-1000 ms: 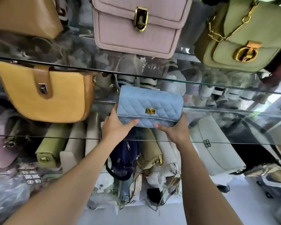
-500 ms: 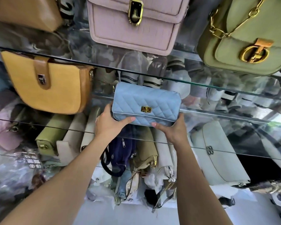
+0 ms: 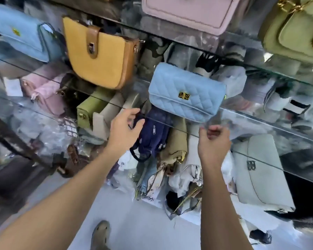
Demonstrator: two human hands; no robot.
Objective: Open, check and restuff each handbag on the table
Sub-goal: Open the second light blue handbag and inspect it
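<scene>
so the blue quilted handbag (image 3: 187,92) is parked flat on the glass surface (image 3: 260,114), flap side up, gold clasp (image 3: 184,95) facing out, just right of the mustard bag (image 3: 99,55). Neither hand is on it right now. The left hand (image 3: 124,127) is hovering just below the bag's lower left corner with the fingers (image 3: 134,111) loosely spread and nothing held. The right hand (image 3: 213,141) is near the lower right corner with its fingers (image 3: 212,132) curled in toward the palm, and nothing can be seen pinched in them

Handling-wise it's probably light and soft: padded quilting, small body, likely kept in shape mostly by the stuffing inside. Once that's pulled out, some sagging should be expected, so it's best supported from underneath. The two short ends look like the natural spots to be gripped for lifting. For opening, the body could be steadied at one end while the clasp is worked with the other hand, and the flap then lifted by its bottom edge

Glass is slick, so the bag may well slide if it's pushed rather than lifted. The clasp is the one hard bit, so it shouldn't be knocked against the glass
</scene>
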